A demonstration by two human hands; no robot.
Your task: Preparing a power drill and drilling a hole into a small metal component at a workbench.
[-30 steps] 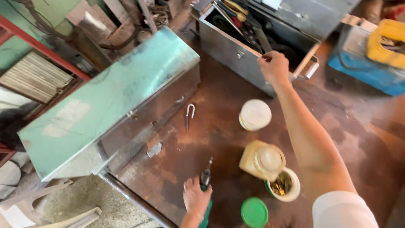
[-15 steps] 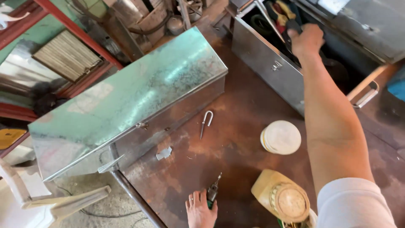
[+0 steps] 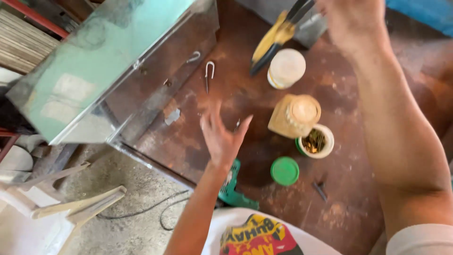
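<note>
- The right hand (image 3: 354,21) now holds a pair of yellow-and-black-handled pliers (image 3: 276,40), lifted out of the open metal toolbox it was reaching into half a second ago; the tool hangs in the air above the white-lidded jar (image 3: 286,68), its handles pointing down and left.
- The right fingers are closed around the tool's upper end, though motion blur hides exactly how they wrap it.
- The left hand (image 3: 222,137) has come up off the bench (image 3: 358,189); a moment ago it rested on a dark-tipped tool there. Its fingers (image 3: 243,125) are now spread wide and hold nothing, palm raised toward the pliers.
- The change reads as the pliers being brought over toward the free left hand, with the earlier tool let go.
- Count on the bench: three jars — the white-lidded one, a tan ribbed jar (image 3: 295,115) lying tilted, and an open white tub of small hardware (image 3: 315,140) touching it.
- One loose green lid (image 3: 285,171) just below the tub.
- One U-shaped metal clip (image 3: 209,73) and one hook (image 3: 192,57) near the galvanised metal box (image 3: 104,71).
- One green-bodied tool (image 3: 233,189) at the bench edge, partly hidden under the left forearm.
</note>
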